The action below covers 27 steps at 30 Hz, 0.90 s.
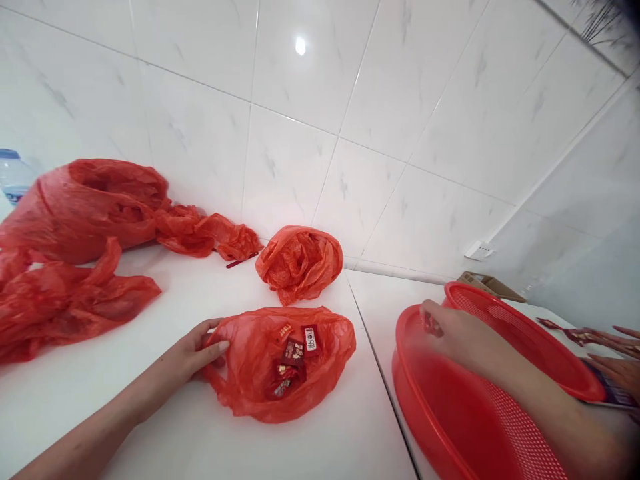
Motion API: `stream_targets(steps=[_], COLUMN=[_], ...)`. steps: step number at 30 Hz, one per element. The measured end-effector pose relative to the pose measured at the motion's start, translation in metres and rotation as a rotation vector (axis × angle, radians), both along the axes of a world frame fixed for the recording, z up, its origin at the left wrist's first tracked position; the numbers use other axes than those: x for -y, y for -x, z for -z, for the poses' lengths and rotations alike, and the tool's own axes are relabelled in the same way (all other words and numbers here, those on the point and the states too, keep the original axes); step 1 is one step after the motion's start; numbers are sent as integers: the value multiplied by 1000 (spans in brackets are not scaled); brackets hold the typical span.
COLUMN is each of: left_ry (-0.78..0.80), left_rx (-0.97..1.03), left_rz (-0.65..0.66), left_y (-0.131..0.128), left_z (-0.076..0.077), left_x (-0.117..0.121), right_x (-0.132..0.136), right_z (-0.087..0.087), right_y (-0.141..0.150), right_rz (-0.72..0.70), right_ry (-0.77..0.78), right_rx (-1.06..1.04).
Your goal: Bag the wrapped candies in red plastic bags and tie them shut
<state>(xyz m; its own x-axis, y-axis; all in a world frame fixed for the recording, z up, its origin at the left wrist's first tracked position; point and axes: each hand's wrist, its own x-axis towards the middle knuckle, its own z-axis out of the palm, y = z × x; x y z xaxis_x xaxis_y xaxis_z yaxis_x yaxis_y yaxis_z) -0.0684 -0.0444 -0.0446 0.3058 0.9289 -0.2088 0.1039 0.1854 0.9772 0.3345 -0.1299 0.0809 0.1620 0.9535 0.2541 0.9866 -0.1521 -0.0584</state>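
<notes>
Near six o'clock, the open red bag [320, 393] cradled small packets [293, 353]; your left hand [205, 352] pinched its rim, likely to keep it spread. Toward four, your blurred right hand [453, 332] apparently grasped a maroon packet [432, 325] at the red basket [417, 400].

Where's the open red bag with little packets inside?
In the head view, the open bag lies just below centre on the white table, the left hand at its left edge, a bunched red bag behind it and a red basket to its right.
</notes>
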Motion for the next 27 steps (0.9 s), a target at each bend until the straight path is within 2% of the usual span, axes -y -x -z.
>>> stream_targets(steps=[3, 5, 9, 11, 14, 18, 22, 24, 27], left_ry=[-1, 23, 33, 23, -2, -33, -49, -52, -52], left_rx=[31, 47, 62, 58, 70, 59, 36, 30, 41], left_rz=[18, 61, 73, 82, 99, 98, 98, 93, 107], left_y=[-1, 1, 5, 6, 6, 8, 9, 8, 8], left_z=[-2, -3, -4, -4, -3, -3, 1, 4, 4], left_x=[2, 1, 1, 1, 3, 5, 3, 2, 2], right_x=[8, 12, 6, -4, -18, -22, -18, -21, -32], right_z=[-20, -22, -3, 11, 30, 49, 75, 93, 120], right_y=[48, 82, 131, 142, 144, 130, 108, 96, 80], right_rz=[-137, -230, -393, -442, -463, -365, -104, 18, 145], right_ry=[85, 110, 124, 139, 158, 112, -126, -221, -168], right_rx=[39, 39, -29, -85, -101, -188, -459, -614, -1015])
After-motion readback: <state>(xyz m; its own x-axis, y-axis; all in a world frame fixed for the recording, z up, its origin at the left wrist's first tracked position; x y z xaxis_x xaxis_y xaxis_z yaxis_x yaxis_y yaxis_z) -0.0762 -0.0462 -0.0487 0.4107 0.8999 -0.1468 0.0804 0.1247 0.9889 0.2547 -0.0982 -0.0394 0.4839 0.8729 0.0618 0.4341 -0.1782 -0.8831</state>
